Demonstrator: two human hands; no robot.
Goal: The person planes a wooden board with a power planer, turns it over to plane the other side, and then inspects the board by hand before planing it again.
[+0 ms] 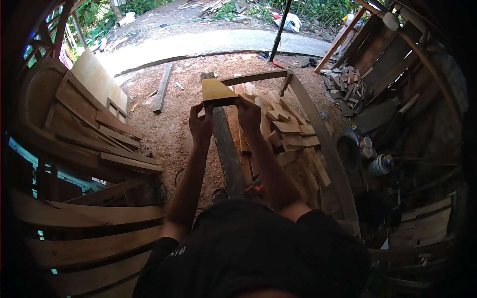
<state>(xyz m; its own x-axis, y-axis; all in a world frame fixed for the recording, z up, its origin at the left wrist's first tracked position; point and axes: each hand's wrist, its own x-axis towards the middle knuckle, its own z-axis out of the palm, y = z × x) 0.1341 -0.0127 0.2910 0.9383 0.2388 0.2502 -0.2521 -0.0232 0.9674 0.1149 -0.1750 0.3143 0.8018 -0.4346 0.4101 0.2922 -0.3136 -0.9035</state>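
Observation:
Between both hands I hold up a short wooden block point(217, 90), pale yellow on its broad face, with one slanted end and a dark near edge. My left hand point(200, 123) pinches its left corner between thumb and fingers. At the right corner, my right hand point(248, 113) grips it the same way. Below the block runs a long, dark, worn plank point(228, 149). Cut wood pieces point(287, 126) lie in a loose pile just right of my right hand. A red tool point(255, 188), partly hidden by my right arm and body, sits near the plank's near end.
A wooden frame point(318, 121) borders the pile on the right. Boards and panels point(94, 124) lean at the left. Sawdust covers the ground point(149, 94). Scrap wood point(348, 87), a tyre point(348, 146) and a paint bucket point(380, 165) stand at the right.

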